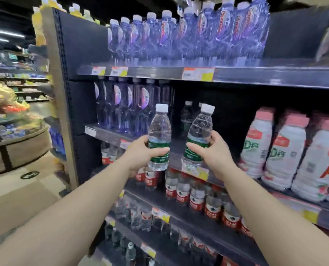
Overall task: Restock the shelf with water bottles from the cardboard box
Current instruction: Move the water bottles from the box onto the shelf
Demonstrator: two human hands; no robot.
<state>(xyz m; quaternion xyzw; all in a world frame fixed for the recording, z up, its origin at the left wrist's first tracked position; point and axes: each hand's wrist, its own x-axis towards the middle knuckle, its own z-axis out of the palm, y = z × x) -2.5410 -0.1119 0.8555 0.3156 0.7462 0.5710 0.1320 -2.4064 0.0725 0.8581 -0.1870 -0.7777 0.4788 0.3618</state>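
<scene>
Each of my hands holds a clear water bottle with a green label and white cap, upright, in front of the middle shelf [109,135]. My left hand [140,154] grips the left bottle [159,129] around its label. My right hand [213,152] grips the right bottle [200,131] the same way. Both bottles hover before a dark gap on the shelf, where two similar bottles [187,114] stand far back. The cardboard box is out of view.
Blue-tinted bottles [121,110] fill the shelf left of the gap; white milk-drink bottles with pink caps [282,150] stand at the right. Red-label water bottles [196,198] line the shelf below. More blue bottles [188,33] fill the top shelf. An aisle floor [15,204] lies left.
</scene>
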